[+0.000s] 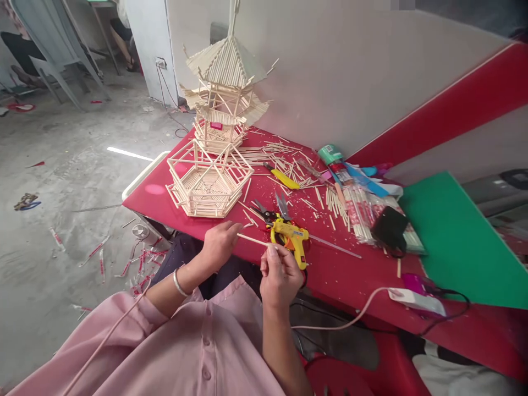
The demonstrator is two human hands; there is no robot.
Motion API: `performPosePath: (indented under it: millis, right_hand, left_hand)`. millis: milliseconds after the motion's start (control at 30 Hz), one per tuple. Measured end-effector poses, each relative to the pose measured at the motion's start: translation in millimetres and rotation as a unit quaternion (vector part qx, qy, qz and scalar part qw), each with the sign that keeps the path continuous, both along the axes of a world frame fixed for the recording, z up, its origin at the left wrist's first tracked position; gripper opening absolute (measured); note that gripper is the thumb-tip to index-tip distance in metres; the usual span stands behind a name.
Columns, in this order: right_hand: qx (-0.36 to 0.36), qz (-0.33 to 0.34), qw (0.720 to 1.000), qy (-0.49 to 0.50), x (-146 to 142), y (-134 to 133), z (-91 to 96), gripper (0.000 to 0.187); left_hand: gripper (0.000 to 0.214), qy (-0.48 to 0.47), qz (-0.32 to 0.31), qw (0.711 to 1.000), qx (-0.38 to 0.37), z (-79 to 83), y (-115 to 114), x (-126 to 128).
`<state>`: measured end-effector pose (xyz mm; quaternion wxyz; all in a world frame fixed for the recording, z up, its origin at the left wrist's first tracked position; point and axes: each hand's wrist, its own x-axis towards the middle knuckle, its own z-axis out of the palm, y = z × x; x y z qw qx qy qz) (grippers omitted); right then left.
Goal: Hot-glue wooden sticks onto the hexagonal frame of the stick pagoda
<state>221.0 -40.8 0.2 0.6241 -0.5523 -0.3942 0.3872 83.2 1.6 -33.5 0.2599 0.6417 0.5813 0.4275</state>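
Note:
A thin wooden stick (253, 240) spans the gap between my two hands over the table's front edge. My right hand (281, 278) pinches its right end between thumb and fingers. At the other end is my left hand (220, 243), fingers pressed together and a short pale tip showing by them; what they grip is partly hidden. Just beyond, a yellow hot glue gun (295, 239) lies beside dark-bladed cutters (266, 213) and scissors (282, 206). An open six-sided stick frame (208, 187) stands past my left hand, in front of a tiered stick pagoda (231, 66).
Loose sticks (284, 157) and a yellow utility knife (285, 179) litter the red table (330, 280). Bagged sticks (358, 214), a black object (390, 228) and a green board (462, 247) lie right. A white power strip (416, 301) trails cords. Wrappers (142, 261) strew the floor.

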Motion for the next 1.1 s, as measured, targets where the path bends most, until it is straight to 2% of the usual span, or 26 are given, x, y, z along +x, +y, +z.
performPosePath:
  millis: [67,133,267,367,433,500,567,667,733,833,900,967,1100]
  right_hand:
    - [0.005,0.002,0.998,-0.065,12,-4,2.9,0.028]
    - [0.015,0.004,0.987,-0.159,25,-7,5.8,0.026]
    - [0.053,0.009,0.941,-0.335,41,-8,8.8,0.019]
    - [0.063,0.056,0.925,-0.369,41,-6,7.8,0.02]
    - [0.067,0.088,0.924,-0.367,41,-5,7.2,0.023]
    - [0.068,0.091,0.92,-0.376,46,-3,7.4,0.028]
    - [0.056,0.043,0.903,-0.424,58,0,8.1,0.033]
    - [-0.024,-0.05,0.837,-0.544,78,9,7.5,0.036]
    - [-0.107,-0.048,0.795,-0.596,87,18,4.5,0.047]
    - [-0.181,-0.012,0.761,-0.623,89,29,-2.8,0.059]
    - [-0.171,-0.008,0.756,-0.632,87,32,-7.7,0.057]
    - [-0.137,-0.023,0.766,-0.628,85,31,-10.8,0.054]
    - [-0.101,-0.124,0.793,-0.588,81,29,-8.3,0.054]
  left_hand:
    - [0.016,0.034,-0.011,0.999,0.016,-1.8,6,5]
    - [0.02,0.018,-0.009,0.998,0.052,0.1,4,6]
    - [0.024,-0.017,-0.014,0.992,0.121,14.3,-13,4]
    - [0.022,0.014,-0.156,0.981,0.118,24.9,-22,7]
    - [0.022,0.018,-0.204,0.974,0.098,27.8,-25,12]
    - [0.025,0.005,-0.176,0.981,0.086,27.7,-25,17]
    - [0.022,-0.023,-0.124,0.989,0.082,26.3,-25,21]
    - [0.017,-0.073,-0.084,0.992,0.065,24.2,-27,24]
    - [0.015,-0.103,-0.079,0.99,0.046,23.1,-29,27]
    - [0.014,-0.146,-0.086,0.986,0.012,21.9,-32,32]
    - [0.014,-0.165,-0.09,0.982,-0.006,21.4,-34,35]
    - [0.015,-0.178,-0.088,0.98,-0.015,20.6,-34,35]
    - [0.012,-0.213,-0.068,0.974,-0.029,17.3,-33,35]
